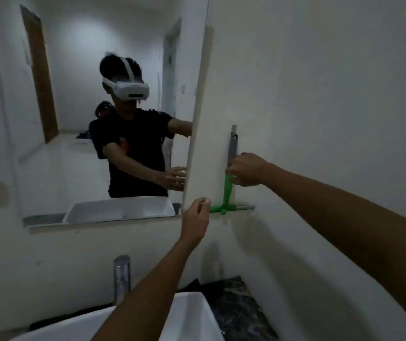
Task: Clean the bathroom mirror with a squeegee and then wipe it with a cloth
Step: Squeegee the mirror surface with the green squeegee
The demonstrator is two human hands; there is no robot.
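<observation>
Right hand takes the squeegee hanging beside the mirror

The squeegee [229,185] hangs upright on the wall, blade lowest, right of the mirror [86,119]; right hand [245,169] fingers curl around its handle, while the left hand [197,215], loosely curled, rests by the mirror's corner

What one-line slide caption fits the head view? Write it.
Right hand grips the green squeegee on the wall beside the mirror; left hand reaches toward its blade.

We are standing in a small home bathroom: a mirror [86,119] is hanging on a plain white wall [332,82], a chrome tap [122,276] is rising behind a white basin [187,316], dark marbled counter [236,308] is showing beside it.
</observation>
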